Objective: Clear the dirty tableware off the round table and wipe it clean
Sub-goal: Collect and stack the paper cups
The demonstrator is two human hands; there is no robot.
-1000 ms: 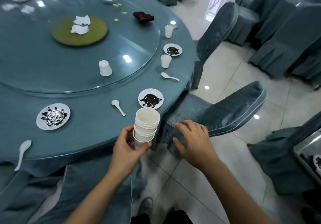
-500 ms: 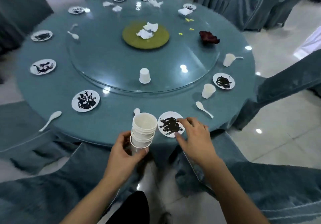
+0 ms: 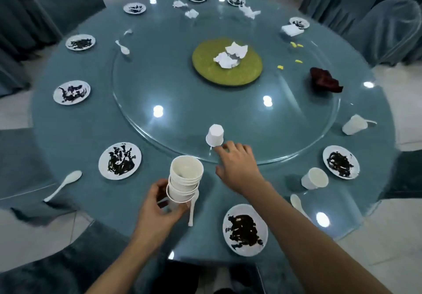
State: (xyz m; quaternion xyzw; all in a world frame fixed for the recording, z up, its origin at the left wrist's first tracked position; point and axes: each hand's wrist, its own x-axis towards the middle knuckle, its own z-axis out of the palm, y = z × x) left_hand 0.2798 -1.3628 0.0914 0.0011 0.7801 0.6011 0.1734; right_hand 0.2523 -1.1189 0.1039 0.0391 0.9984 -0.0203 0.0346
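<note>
Bare glass beyond upturned cup

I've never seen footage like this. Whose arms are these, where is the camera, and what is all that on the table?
There is no machine: a person wears a camera on the head, looking down at their own hands. The left hand holds a stack of white paper cups. The right hand reaches with relaxed fingers toward an upside-down white paper cup on the glass turntable. The round blue table carries sauce-smeared white plates, white plastic spoons and crumpled napkins.
</note>
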